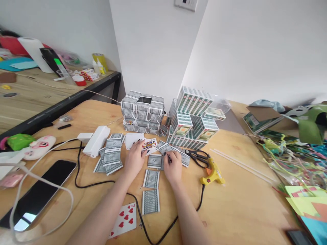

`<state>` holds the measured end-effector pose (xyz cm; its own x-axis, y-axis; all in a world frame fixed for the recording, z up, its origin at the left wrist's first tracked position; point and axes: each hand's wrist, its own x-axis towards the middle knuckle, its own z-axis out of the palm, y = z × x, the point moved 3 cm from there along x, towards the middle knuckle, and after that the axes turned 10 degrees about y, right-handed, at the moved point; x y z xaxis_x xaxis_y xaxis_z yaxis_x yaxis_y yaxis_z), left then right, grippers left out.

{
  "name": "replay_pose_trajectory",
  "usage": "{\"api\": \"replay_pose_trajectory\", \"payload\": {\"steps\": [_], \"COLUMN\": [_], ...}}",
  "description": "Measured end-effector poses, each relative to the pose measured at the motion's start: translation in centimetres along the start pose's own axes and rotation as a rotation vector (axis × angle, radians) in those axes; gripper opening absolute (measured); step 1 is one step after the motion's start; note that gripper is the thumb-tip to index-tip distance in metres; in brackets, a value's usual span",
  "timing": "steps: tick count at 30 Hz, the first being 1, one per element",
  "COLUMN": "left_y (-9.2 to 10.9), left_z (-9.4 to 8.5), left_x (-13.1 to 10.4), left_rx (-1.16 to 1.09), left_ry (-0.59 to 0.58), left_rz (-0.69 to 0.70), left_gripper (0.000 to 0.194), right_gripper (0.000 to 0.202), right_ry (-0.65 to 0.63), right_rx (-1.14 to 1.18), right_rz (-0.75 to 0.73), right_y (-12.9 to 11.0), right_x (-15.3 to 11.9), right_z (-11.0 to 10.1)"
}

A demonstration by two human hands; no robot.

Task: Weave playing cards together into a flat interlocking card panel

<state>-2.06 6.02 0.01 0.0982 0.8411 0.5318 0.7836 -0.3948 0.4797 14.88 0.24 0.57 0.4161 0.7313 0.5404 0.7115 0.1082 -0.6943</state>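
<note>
left hand (134,159) pins a face-up card (149,144) flat w/ fingers spread, mid-frame on counter (242,204); right hand (173,166) fingers pinched on a face-down card (166,148) edge, prob to lift it.

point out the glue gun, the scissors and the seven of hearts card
glue gun (213,173): head view, on its yellow body.
scissors (200,157): head view, on the black handle loops.
seven of hearts card (125,219): head view, on the card's red-pipped face, near the table's front edge.
</note>
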Motion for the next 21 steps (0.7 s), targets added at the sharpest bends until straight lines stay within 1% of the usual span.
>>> {"api": "replay_pose_trajectory", "payload": {"steps": [9, 12, 15, 17, 19, 21], "left_y": [0.6, 0.5, 0.4, 0.5, 0.9, 1.4], "left_z": [-0.7, -1.1, -1.7, -2.1, -2.3, -2.4], "left_x": [0.1, 0.1, 0.1, 0.1, 0.1, 0.0], "left_rx": [0.004, -0.033, -0.037, -0.056, -0.112, -0.197], "left_ry": [0.031, 0.111, 0.242, 0.31, 0.328, 0.284], "left_rz": [0.04, -0.02, -0.086, -0.102, -0.08, -0.025], "left_gripper": [0.028, 0.027, 0.027, 0.026, 0.023, 0.02], "right_gripper": [0.019, 0.019, 0.019, 0.019, 0.02, 0.02], "right_ry": [-0.009, -0.015, -0.017, -0.005, 0.016, 0.024], "right_rx": [0.038, 0.062, 0.075, 0.081, 0.093, 0.125], "right_rz": [0.055, 0.08, 0.103, 0.116, 0.123, 0.138], "right_y": [0.4, 0.6, 0.7, 0.7, 0.5, 0.2], "right_x": [0.2, 0.2, 0.2, 0.2, 0.3, 0.4], "right_z": [0.1, 0.1, 0.1, 0.1, -0.1, -0.3]}}
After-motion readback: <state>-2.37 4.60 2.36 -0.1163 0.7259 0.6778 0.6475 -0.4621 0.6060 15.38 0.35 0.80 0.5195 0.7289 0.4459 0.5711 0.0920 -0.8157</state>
